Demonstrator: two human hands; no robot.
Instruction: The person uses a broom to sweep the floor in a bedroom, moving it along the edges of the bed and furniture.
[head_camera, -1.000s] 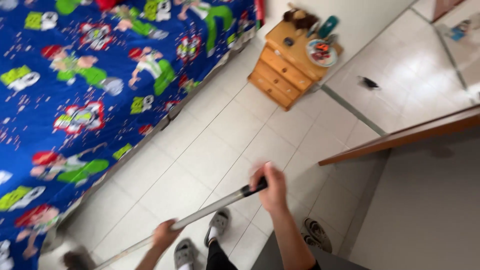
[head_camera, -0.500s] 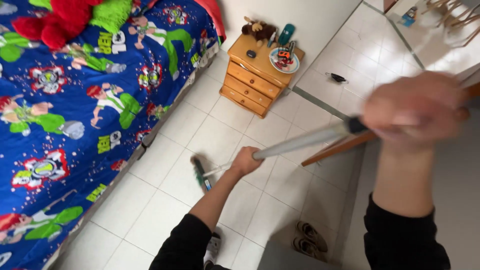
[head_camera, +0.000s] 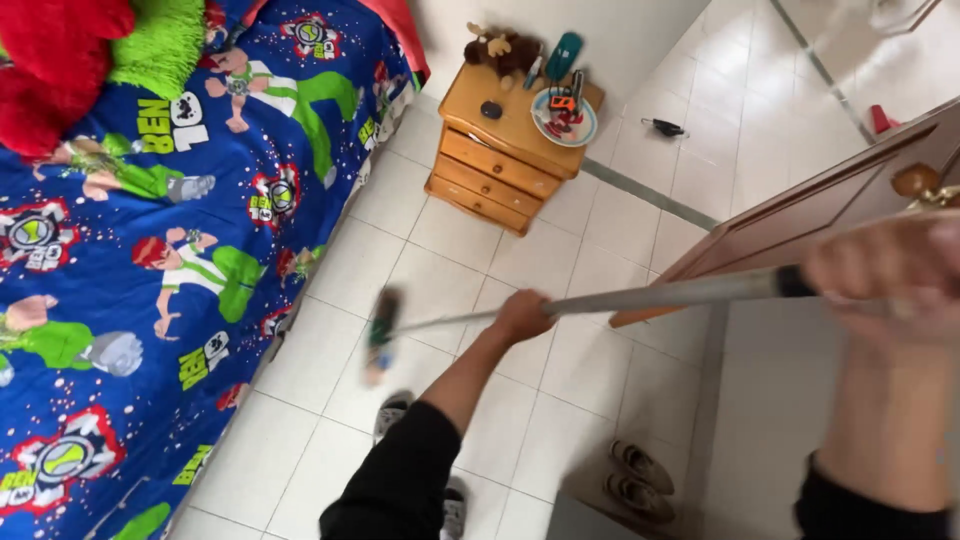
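I held the broom (head_camera: 600, 300) with both hands, left hand (head_camera: 523, 315) closed low on its metal handle and right hand (head_camera: 895, 275) clenched near the top, steering its blurred head (head_camera: 381, 335) over the floor tiles (head_camera: 300, 360) beside the bed (head_camera: 150, 250).

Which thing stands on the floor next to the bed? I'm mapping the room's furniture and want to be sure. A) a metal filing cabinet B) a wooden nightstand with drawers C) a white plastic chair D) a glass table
B: a wooden nightstand with three drawers stands on the white tiled floor beside the bed, with a plush toy and a plate on top.
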